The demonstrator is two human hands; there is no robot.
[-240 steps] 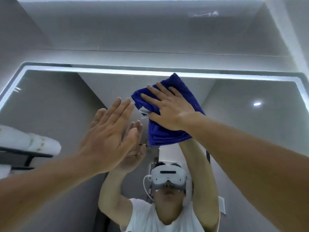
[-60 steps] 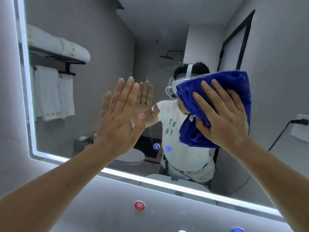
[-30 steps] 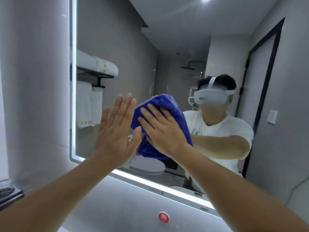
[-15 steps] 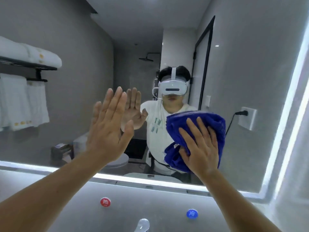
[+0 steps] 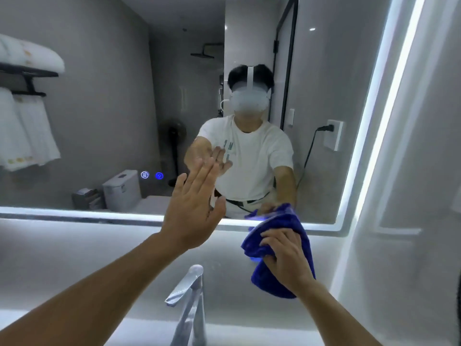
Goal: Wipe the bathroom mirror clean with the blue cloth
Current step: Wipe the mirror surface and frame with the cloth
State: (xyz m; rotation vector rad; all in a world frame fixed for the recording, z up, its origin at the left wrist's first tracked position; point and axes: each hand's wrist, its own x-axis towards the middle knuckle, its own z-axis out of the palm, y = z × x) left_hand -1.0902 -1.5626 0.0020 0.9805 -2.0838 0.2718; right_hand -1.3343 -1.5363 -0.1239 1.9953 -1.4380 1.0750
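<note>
Gripping the bunched blue cloth [image 5: 279, 248], the right hand [image 5: 289, 260] presses it against the lit bottom edge of the mirror [image 5: 99, 96], toward the mirror's lower right corner; the cloth's top overlaps the glowing strip and the rest hangs over the grey wall panel below it. The fingers are curled and close together, pinching the folds against the palm. The left hand [image 5: 194, 211] stands flat and upright near the middle of the bottom edge, fingers straight and pressed side by side, thumb splayed out; whether it touches the glass or hovers just off it cannot be told.

The glass that shows looks clear, with no obvious streaks or smears, though fine marks would be too small to see. With the cloth down at the lowest margin, the wipe seems to be in its late part: judging from this, the bottom strip and the lower right corner are what is left, and perhaps the right edge beside the light band. The faucet [image 5: 189, 295] stands directly below, between the two forearms.
</note>
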